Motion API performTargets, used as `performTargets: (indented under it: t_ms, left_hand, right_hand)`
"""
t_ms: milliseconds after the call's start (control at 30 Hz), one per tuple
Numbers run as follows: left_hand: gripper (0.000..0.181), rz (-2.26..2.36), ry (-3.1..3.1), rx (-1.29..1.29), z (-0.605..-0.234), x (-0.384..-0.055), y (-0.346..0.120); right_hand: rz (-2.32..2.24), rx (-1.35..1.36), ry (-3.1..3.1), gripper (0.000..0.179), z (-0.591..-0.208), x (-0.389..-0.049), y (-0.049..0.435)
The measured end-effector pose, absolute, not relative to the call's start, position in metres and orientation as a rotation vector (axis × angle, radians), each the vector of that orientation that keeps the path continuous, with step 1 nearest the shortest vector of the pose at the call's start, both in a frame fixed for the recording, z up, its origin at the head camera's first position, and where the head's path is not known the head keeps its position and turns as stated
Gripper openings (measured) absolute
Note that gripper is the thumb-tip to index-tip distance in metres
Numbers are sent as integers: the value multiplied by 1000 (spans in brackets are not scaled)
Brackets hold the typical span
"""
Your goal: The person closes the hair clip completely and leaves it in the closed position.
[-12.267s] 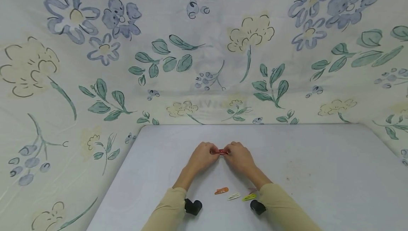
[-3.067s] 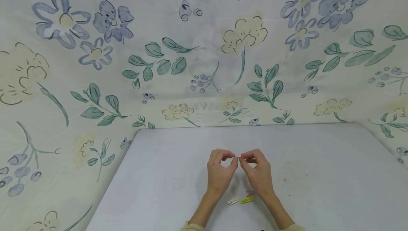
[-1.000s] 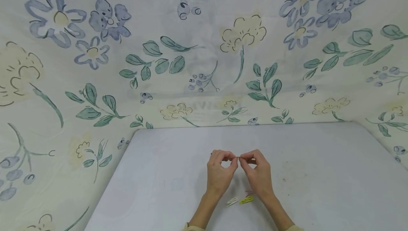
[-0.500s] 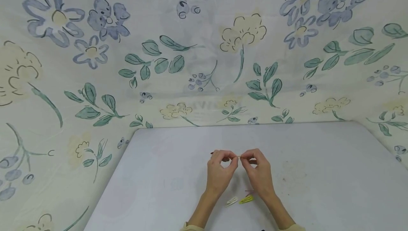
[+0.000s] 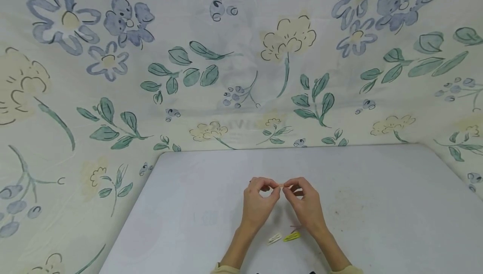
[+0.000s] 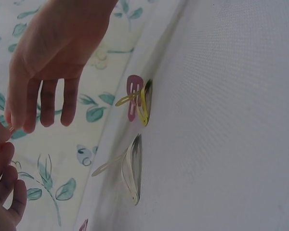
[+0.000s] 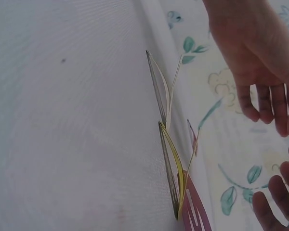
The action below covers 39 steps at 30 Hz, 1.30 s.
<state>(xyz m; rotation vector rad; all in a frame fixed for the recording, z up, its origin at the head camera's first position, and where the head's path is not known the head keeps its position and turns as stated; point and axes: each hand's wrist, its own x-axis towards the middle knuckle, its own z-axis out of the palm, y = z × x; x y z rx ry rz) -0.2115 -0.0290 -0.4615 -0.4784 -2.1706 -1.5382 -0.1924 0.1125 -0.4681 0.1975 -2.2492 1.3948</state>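
Observation:
Both hands meet above the table in the head view. The thumb and forefinger of my left hand (image 5: 258, 202) pinch one end of a small orange hair clip (image 5: 281, 185). My right hand (image 5: 307, 204) pinches its other end the same way; fingertips cover most of the clip. Below them on the table lie a white hair clip (image 5: 274, 239), a yellow hair clip (image 5: 292, 236) and a pink hair clip (image 5: 296, 227) partly behind the right wrist. In the left wrist view the white clip (image 6: 131, 171) and yellow clip (image 6: 144, 101) stand with their arms spread apart.
A dark reddish tip (image 5: 250, 181) shows behind the left hand; a reddish clip (image 7: 192, 138) stands farther off in the right wrist view. The white table (image 5: 188, 190) ends at a floral cloth (image 5: 241, 76) behind and at the left.
Earlier both hands held a red hair clip while the orange one lay on the table. Now the orange clip is between them, turned slightly over the last second. The other clips have stayed put.

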Motion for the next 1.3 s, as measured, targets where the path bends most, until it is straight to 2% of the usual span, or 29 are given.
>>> performTargets:
  t_ms: [467, 967, 1300]
  left_hand:
    - [16, -1453, -2235, -505, -462, -212, -33]
    - [7, -1339, -2373, -552, -454, -221, -48]
    - [5, -1074, -2498, -677, -435, -250, -56]
  right_hand:
    - [1278, 235, -2330, 25, -466, -193, 116]
    - [1037, 331, -2387, 21, -459, -202, 113]
    - [843, 468, -2487, 20, -441, -229, 120]
